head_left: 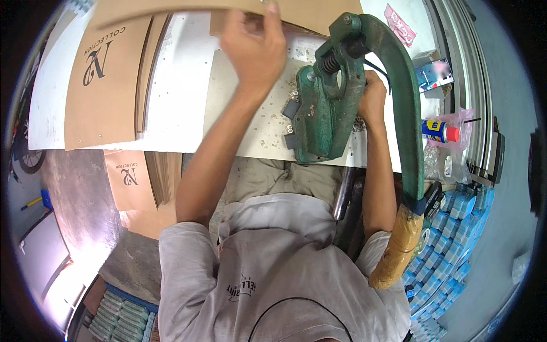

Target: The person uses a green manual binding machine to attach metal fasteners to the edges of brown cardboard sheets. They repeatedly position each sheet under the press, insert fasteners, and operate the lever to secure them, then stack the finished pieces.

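Observation:
My left hand [254,50] is raised at the table's far side, its fingers closed at the near edge of a brown paper bag [171,7]; the bag's edge is slightly blurred. A green hand-lever eyelet press [325,114] stands in front of me, its long curved lever [407,114] ending in a tape-wrapped grip [396,251]. My right hand [373,94] is just right of the press body, close to some small metal eyelets [359,124]. The press hides its fingers. Loose eyelets [259,137] are scattered left of the press on a pale board [228,108].
Stacked brown paper bags lie on the white table [176,102] at left; another bag stack [134,179] sits lower. At right are a blue spray can [439,131] with a red cap, a small box [433,75], and blue-wrapped packs [450,245]. The lever overhangs my right arm.

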